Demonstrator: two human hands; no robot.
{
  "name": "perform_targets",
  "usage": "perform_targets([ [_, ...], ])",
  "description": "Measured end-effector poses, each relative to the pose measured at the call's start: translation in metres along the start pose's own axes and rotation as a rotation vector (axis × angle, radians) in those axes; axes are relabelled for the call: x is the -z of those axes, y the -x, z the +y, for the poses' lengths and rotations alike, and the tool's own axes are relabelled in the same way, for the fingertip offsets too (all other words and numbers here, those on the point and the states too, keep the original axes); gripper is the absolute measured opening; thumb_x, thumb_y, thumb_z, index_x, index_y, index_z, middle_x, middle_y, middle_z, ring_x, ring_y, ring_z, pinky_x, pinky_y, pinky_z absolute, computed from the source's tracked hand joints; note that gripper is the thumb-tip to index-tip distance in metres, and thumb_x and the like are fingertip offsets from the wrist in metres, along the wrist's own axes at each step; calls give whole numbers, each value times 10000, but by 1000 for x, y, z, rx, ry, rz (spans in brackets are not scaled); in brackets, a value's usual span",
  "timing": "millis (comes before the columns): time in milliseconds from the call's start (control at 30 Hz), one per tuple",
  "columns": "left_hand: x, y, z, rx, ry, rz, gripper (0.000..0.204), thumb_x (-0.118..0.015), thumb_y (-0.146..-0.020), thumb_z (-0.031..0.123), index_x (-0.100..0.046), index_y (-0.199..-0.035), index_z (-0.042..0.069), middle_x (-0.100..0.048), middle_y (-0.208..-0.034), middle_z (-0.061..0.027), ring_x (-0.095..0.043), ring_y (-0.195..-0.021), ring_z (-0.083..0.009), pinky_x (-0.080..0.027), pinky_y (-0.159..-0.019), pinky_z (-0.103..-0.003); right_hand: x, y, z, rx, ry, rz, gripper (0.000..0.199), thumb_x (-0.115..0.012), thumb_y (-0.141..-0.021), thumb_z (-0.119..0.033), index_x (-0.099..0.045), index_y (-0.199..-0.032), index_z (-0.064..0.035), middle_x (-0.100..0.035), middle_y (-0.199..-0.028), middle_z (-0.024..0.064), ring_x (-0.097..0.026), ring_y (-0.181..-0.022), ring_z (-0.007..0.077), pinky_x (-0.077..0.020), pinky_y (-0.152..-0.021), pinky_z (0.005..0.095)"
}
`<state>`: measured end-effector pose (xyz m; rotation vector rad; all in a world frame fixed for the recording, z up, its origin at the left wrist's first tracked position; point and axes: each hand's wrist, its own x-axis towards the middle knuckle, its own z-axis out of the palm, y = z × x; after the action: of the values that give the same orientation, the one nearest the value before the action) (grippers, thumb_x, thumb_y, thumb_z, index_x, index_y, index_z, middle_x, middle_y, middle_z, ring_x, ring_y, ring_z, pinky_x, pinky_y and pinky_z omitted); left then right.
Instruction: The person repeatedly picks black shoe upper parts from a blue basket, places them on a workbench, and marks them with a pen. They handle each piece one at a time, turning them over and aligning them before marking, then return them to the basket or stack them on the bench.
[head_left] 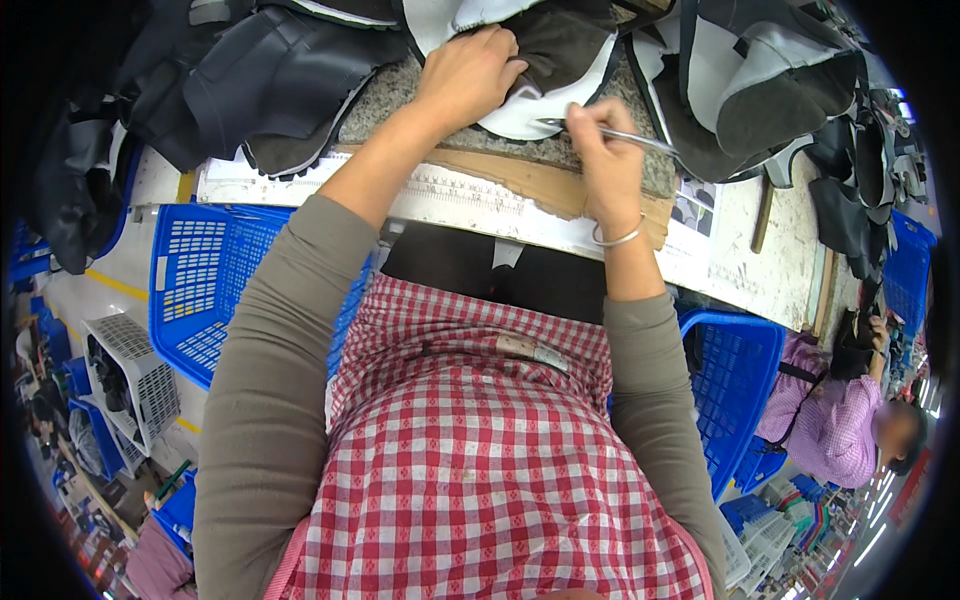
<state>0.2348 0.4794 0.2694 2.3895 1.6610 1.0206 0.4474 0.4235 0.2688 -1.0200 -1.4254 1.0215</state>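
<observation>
A shoe upper (535, 112) with a white lining and dark fuzzy inside lies on a grey, rough board (385, 110). My left hand (475, 72) rests on its left side, fingers bent and gripping the material near a fold. In my right hand (607, 152) is a slim silver pen (640, 138), pinched between thumb and fingers. Its tip points left and meets, or nearly meets, the white lining. Part of the upper lies hidden beneath my left hand.
Black shoe uppers (270, 85) pile up on the left; more white-lined ones (770, 105) lie on the right. A ruler strip (450, 188) runs along the table's front edge. Blue baskets (190, 275) stand below on both sides. A co-worker (830, 425) is at far right.
</observation>
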Motion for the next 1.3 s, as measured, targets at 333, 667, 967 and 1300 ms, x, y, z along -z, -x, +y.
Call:
perform_targets([
  [333,-61,-58,48,110,606,-101,292,-699,-943,324,-714,-1039,49,-711,-1052,-162,-680,-999,-331,-537,-875,-414,10,9,-39,431,33,258,256,-513,-1099,-235,-583,-1180,-2,-639,-1075,122,-646,-971,180,-516,-878,317],
  [667,99,1,-3,-364,-3,-14,306,-711,-827,-15,-719,-1121,72,-698,-1234,-86,-624,-1189,-309,-528,-1001,-411,14,-7,-23,437,-116,11,492,-418,-1112,-433,-524,-1328,-3,-552,-1381,187,-512,-1391,309,-417,-1181,509],
  [967,113,-26,-53,-159,-939,-251,655,-819,-802,257,-565,-1393,135,-443,-1550,-126,-358,-1477,-367,-375,-1098,-669,12,-9,-12,482,393,-70,174,-639,-1008,-178,-727,-1092,-54,-735,-1065,99,-622,-1210,343,-456,-1060,451],
  [1300,189,-97,-88,224,-751,102,217,-682,-839,59,-769,-1036,83,-731,-872,-229,-709,-844,-435,-568,-809,-454,37,-20,-15,376,438,-168,229,-599,-1030,-218,-743,-1103,-55,-727,-1128,118,-615,-1242,326,-458,-1060,396],
])
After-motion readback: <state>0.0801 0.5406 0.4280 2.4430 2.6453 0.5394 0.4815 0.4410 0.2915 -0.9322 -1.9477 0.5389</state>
